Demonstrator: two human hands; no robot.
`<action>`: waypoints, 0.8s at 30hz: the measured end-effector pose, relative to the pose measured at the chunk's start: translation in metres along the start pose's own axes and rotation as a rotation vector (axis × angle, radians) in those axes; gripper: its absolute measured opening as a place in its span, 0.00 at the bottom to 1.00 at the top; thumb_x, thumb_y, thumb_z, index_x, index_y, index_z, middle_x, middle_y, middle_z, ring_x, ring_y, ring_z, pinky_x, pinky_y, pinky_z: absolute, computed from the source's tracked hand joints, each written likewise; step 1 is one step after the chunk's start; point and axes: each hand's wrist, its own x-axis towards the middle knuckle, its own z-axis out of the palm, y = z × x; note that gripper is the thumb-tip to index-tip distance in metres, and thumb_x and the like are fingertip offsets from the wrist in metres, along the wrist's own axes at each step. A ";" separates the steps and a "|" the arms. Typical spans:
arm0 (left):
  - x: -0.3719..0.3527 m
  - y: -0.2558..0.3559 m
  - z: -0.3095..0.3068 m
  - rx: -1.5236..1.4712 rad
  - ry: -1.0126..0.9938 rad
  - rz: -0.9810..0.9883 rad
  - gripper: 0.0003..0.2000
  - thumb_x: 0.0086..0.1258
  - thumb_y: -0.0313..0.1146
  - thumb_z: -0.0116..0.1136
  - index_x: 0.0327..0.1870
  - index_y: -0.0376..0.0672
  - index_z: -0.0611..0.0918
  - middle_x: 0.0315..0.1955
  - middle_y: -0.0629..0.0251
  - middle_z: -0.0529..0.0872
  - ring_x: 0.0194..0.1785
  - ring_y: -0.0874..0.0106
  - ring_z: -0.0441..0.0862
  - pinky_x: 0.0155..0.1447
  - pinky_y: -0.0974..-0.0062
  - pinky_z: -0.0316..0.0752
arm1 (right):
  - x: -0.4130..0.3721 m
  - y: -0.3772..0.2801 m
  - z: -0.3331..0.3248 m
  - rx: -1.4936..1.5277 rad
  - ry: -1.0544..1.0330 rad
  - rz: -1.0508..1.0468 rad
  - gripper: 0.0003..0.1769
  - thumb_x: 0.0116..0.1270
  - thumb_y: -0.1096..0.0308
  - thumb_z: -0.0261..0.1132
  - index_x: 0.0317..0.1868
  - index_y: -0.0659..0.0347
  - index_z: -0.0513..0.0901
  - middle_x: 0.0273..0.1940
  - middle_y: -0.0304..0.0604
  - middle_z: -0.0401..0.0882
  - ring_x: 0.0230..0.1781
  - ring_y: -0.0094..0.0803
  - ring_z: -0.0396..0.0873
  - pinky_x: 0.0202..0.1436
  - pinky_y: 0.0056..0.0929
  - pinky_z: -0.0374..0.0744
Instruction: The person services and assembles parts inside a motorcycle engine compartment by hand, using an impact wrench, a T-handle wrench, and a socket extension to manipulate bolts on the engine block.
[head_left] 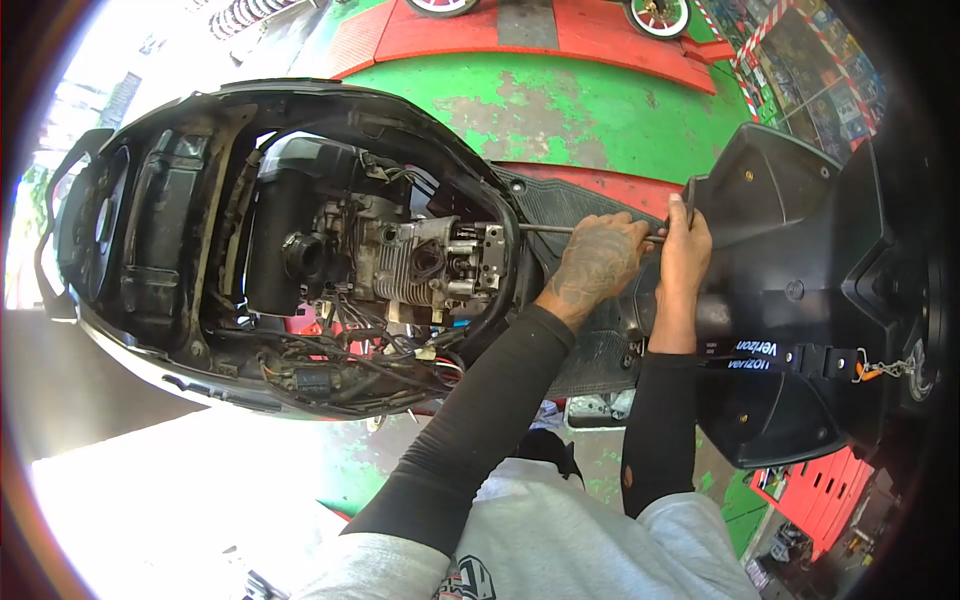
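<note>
My left hand (597, 262) is closed around a long thin metal rod (545, 229). The rod runs left toward the cylinder head of the exposed scooter engine (415, 262); its far tip is hidden behind the frame. Just right of it, my right hand (684, 248) is closed, thumb up, on a dark bar-like tool handle (691, 195) at the rod's right end. How handle and rod join is hidden by my fingers. Both hands are above the scooter's ribbed black footboard (590, 365).
The stripped scooter body (165, 230) shows loose wires (345, 355) along its near side. Black front panels (790, 290) stand to the right. A metal tray of parts (598, 410) lies below the footboard. A red lift (450, 35) is across the green floor (540, 110).
</note>
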 end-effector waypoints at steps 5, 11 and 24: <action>-0.003 0.001 0.004 0.022 0.075 0.021 0.11 0.73 0.39 0.56 0.45 0.43 0.85 0.37 0.61 0.84 0.44 0.60 0.84 0.50 0.60 0.75 | 0.005 0.013 0.011 0.081 0.123 -0.077 0.21 0.68 0.55 0.69 0.25 0.60 0.73 0.23 0.32 0.69 0.23 0.21 0.68 0.27 0.27 0.69; -0.003 -0.002 0.011 0.018 0.147 0.054 0.09 0.71 0.37 0.57 0.43 0.44 0.85 0.35 0.63 0.83 0.43 0.62 0.83 0.47 0.62 0.74 | 0.009 0.025 0.017 0.141 0.170 -0.174 0.21 0.67 0.59 0.70 0.24 0.62 0.71 0.22 0.31 0.66 0.24 0.20 0.64 0.26 0.28 0.66; -0.003 -0.003 0.016 0.025 0.206 0.071 0.08 0.68 0.36 0.58 0.40 0.43 0.84 0.32 0.66 0.80 0.42 0.64 0.81 0.45 0.64 0.71 | 0.005 0.023 0.020 0.210 0.181 -0.226 0.21 0.68 0.65 0.70 0.23 0.62 0.69 0.23 0.29 0.63 0.24 0.19 0.61 0.27 0.25 0.64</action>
